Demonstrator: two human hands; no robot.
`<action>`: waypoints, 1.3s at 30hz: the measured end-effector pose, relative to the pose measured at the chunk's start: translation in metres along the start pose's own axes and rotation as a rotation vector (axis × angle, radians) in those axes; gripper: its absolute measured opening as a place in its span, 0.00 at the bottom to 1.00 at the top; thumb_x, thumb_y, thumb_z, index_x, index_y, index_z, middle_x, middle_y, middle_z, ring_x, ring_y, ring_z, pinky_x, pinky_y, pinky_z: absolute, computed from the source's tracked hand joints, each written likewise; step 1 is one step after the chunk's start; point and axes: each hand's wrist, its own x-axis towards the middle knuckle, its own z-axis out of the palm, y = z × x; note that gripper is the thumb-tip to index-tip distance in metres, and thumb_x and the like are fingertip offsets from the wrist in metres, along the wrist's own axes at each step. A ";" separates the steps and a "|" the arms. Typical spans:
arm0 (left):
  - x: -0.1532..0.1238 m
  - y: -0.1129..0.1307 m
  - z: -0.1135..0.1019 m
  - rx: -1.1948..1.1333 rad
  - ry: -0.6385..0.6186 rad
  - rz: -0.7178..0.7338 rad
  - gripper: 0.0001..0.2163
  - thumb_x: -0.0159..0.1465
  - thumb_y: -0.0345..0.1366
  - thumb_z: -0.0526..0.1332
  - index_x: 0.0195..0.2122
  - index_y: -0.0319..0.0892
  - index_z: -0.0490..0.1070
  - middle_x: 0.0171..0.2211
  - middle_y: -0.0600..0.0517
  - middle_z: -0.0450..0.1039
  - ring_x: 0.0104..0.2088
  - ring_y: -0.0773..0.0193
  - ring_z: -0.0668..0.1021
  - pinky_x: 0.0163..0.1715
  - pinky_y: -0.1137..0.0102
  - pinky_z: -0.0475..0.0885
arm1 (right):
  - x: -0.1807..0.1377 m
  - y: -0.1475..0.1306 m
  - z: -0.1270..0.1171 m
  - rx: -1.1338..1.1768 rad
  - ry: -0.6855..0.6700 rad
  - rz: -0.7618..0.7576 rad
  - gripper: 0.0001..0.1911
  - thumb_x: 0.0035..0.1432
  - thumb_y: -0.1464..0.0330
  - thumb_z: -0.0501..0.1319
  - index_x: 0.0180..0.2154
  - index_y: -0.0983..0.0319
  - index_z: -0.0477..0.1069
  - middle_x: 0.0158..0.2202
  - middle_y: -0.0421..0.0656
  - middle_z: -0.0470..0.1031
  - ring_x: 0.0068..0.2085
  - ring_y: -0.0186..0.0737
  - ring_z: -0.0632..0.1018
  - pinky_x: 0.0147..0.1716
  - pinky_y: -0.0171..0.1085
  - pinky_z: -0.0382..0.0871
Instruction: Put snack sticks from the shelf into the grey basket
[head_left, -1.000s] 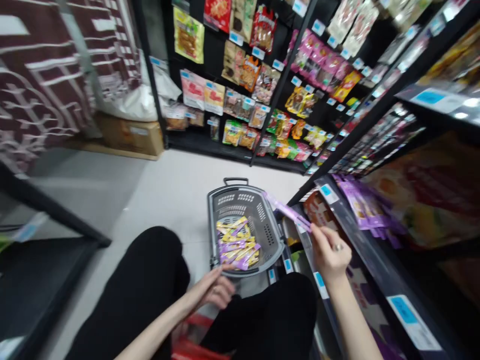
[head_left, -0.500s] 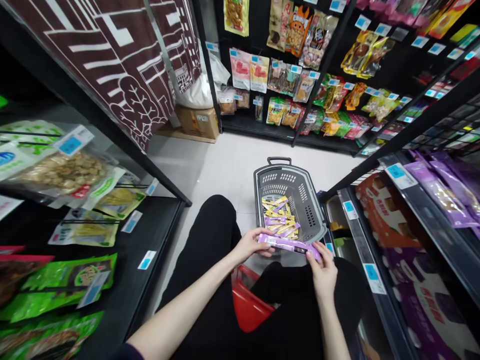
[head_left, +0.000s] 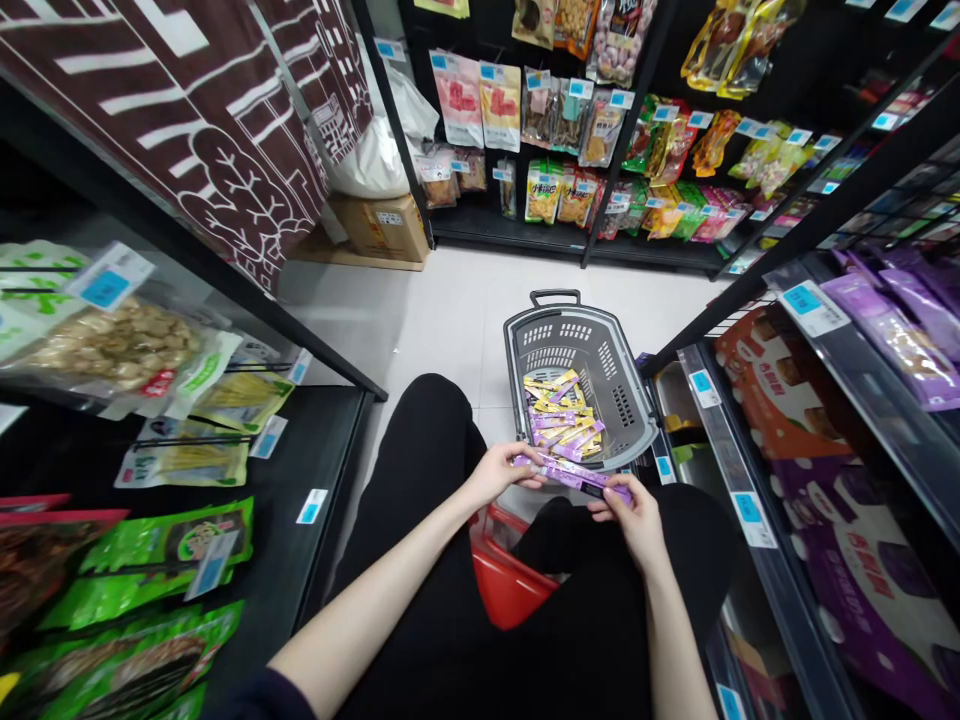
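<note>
Packet [head_left: 571, 474] spans left hand [head_left: 501, 470] to right hand [head_left: 628, 502].

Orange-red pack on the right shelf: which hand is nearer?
Right. The right hand is left of the orange-red pack, gripping one end of the purple strip; the left hand grips the far end.

The head view looks forward and down, close above the basket [head_left: 555, 335] and floor [head_left: 450, 310].

Loose black trousers [head_left: 424, 470] on both legs, matte and plain, both forearms uncovered, edge of a dark navy sleeve [head_left: 279, 697] on the left upper arm, left hand [head_left: 499, 470] and right hand [head_left: 634, 512] ungloved
</note>
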 end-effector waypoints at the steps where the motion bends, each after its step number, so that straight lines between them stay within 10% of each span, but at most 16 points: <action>1: 0.000 0.000 0.000 0.004 -0.003 -0.005 0.14 0.43 0.38 0.70 0.27 0.35 0.70 0.29 0.49 0.77 0.32 0.57 0.80 0.37 0.64 0.75 | 0.000 0.001 0.000 0.006 -0.003 0.013 0.17 0.43 0.59 0.68 0.31 0.63 0.69 0.22 0.39 0.74 0.25 0.44 0.80 0.23 0.37 0.76; 10: -0.004 0.003 0.005 0.034 -0.080 -0.026 0.19 0.46 0.36 0.68 0.40 0.37 0.73 0.36 0.47 0.78 0.33 0.57 0.80 0.38 0.62 0.75 | 0.002 -0.002 0.003 -0.050 0.141 -0.017 0.17 0.37 0.60 0.71 0.19 0.65 0.69 0.19 0.40 0.73 0.19 0.40 0.77 0.16 0.33 0.71; 18: -0.009 0.003 0.011 0.135 -0.115 -0.002 0.12 0.46 0.35 0.68 0.32 0.34 0.77 0.58 0.38 0.61 0.29 0.59 0.80 0.33 0.65 0.76 | 0.003 0.002 0.007 -0.189 0.207 -0.035 0.20 0.37 0.61 0.71 0.18 0.62 0.61 0.16 0.36 0.68 0.16 0.32 0.72 0.13 0.28 0.60; 26: -0.011 0.004 0.012 0.170 -0.023 -0.015 0.12 0.47 0.37 0.68 0.26 0.33 0.74 0.35 0.43 0.77 0.19 0.65 0.77 0.19 0.73 0.73 | 0.002 -0.002 0.012 -0.069 0.130 -0.075 0.25 0.40 0.65 0.70 0.32 0.58 0.53 0.27 0.33 0.71 0.17 0.31 0.73 0.15 0.29 0.64; 32: -0.008 0.007 0.005 0.097 -0.041 -0.022 0.28 0.47 0.33 0.69 0.48 0.41 0.62 0.36 0.47 0.77 0.21 0.62 0.79 0.21 0.70 0.75 | 0.002 0.000 0.005 0.077 0.027 -0.060 0.21 0.46 0.66 0.66 0.38 0.58 0.57 0.26 0.34 0.74 0.22 0.35 0.77 0.24 0.34 0.70; 39: -0.005 0.006 -0.002 -0.067 -0.206 -0.204 0.21 0.49 0.31 0.68 0.43 0.32 0.67 0.26 0.46 0.76 0.29 0.57 0.80 0.34 0.65 0.75 | 0.005 -0.006 -0.001 0.300 0.034 -0.003 0.16 0.47 0.64 0.65 0.38 0.61 0.65 0.26 0.38 0.76 0.24 0.37 0.78 0.24 0.35 0.70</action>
